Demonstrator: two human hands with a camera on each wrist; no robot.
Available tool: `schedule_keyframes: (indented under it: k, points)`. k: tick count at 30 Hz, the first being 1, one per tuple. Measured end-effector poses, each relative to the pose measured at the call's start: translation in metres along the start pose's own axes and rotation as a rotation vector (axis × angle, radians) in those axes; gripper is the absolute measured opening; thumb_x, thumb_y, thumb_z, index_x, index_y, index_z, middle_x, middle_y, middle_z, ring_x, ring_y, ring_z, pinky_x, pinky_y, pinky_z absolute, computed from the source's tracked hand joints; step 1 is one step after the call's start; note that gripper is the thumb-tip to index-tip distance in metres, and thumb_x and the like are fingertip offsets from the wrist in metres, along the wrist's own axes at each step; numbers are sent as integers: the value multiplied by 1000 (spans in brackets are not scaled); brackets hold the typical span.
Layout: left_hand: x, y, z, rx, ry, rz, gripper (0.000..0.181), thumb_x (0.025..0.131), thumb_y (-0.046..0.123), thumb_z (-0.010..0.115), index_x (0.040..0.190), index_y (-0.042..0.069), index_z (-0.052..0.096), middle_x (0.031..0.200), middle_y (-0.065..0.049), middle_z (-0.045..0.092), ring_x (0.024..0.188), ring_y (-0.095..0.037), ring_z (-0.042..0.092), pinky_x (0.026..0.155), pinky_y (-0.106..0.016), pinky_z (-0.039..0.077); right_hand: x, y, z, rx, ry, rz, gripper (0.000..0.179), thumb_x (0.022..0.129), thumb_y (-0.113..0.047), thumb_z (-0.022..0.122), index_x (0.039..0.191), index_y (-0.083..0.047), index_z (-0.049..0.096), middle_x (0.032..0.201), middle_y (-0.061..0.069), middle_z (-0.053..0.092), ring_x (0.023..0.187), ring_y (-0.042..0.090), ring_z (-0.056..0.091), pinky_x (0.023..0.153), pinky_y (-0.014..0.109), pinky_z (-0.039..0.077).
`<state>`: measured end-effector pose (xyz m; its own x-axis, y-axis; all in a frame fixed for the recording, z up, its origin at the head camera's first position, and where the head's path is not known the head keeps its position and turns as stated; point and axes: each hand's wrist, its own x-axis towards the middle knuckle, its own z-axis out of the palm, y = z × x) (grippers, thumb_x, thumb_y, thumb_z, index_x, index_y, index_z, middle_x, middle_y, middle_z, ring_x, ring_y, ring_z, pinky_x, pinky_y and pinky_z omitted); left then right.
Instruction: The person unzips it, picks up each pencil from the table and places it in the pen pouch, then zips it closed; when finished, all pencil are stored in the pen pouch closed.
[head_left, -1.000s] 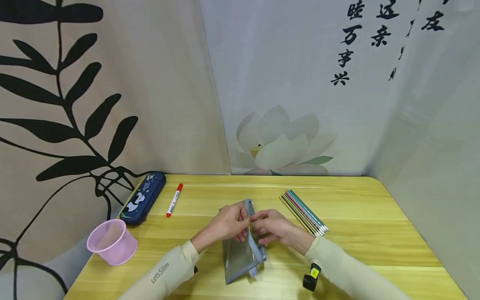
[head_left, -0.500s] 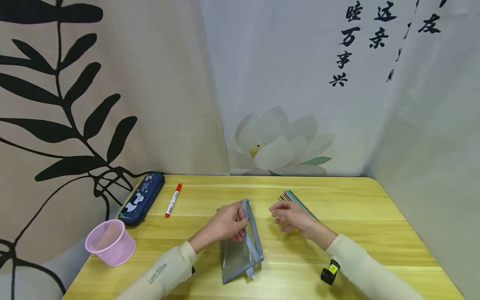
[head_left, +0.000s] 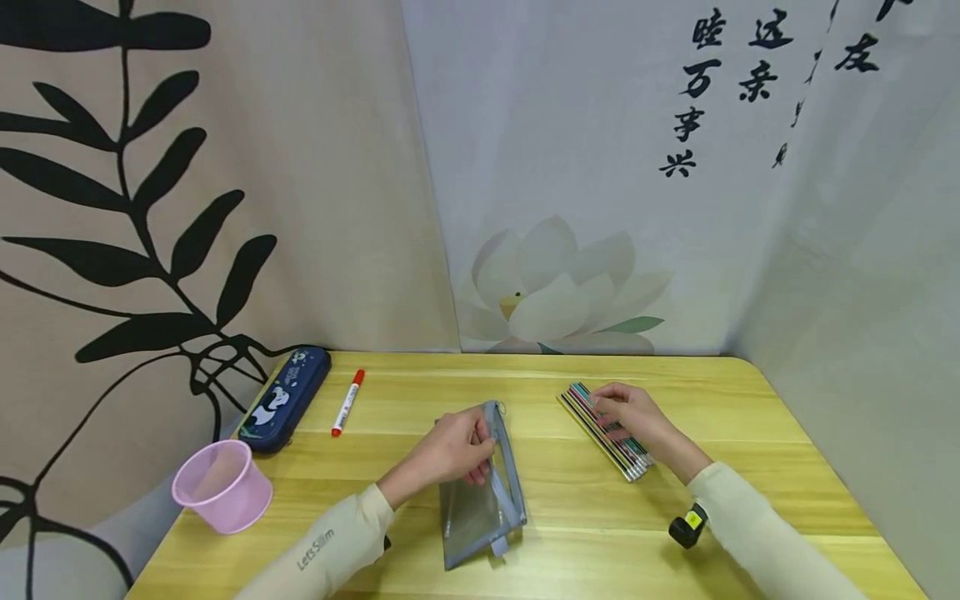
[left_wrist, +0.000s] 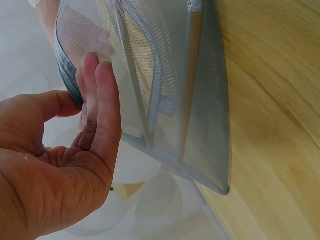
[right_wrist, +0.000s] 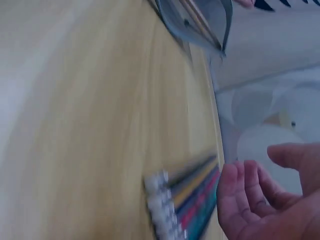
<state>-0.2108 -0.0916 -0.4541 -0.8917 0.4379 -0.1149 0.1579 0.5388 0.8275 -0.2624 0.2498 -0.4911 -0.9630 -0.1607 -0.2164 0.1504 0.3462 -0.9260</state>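
A grey mesh zip pouch (head_left: 468, 521) is held up on the table by my left hand (head_left: 453, 446), which pinches its top edge between thumb and fingers. Through the mesh in the left wrist view, long thin pencil-like sticks (left_wrist: 191, 65) show inside the pouch. To the right lies a bundle of several coloured pencils (head_left: 600, 429), side by side, silvery ends towards the person. Over that bundle is my right hand (head_left: 633, 417), fingers loosely bent and overlapping the pencils. In the right wrist view its thumb and fingers stand apart, nothing between them, beside the blurred pencils (right_wrist: 192, 195).
A dark blue pencil case (head_left: 285, 400) with a panda picture lies at the table's left back. The pink cup (head_left: 225, 492) stands at the left edge. A red-capped white marker (head_left: 348, 403) lies right of the case.
My right hand has left the pouch and moved right, over the pencil bundle. My left hand has kept its pinch on the pouch and stayed put.
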Motion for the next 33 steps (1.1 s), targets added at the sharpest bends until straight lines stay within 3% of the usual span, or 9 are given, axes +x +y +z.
schedule_keyframes:
  k: [5,13,25,33]
  points:
    - [-1,0,-1,0,-1,0,6,101,8,60,96,6,57,71,-7,72,57,-21,73,58,-46,68,6,10,-18,-72,6,-24,43,110,-30,56,140,1,58,130,23,66,101,28,69,79,38,66]
    - [-1,0,-2,2,4,-8,6,101,8,61,96,7,57,72,-7,72,57,-20,72,62,-50,68,14,23,-35,-89,28,-10,43,110,-31,56,138,2,59,124,21,69,92,21,67,73,32,65]
    - [0,-2,-2,1,15,-9,6,101,8,60,96,6,57,73,-7,71,58,-21,72,60,-48,68,23,32,-38,-149,-30,-36,34,104,-11,64,134,4,62,113,18,68,81,18,57,59,27,51]
    - [1,-1,-2,8,12,2,5,100,6,58,96,5,57,72,-7,71,56,-19,72,59,-46,68,25,37,-38,-187,-35,-76,31,102,-9,69,130,3,64,108,20,67,75,17,54,55,26,47]
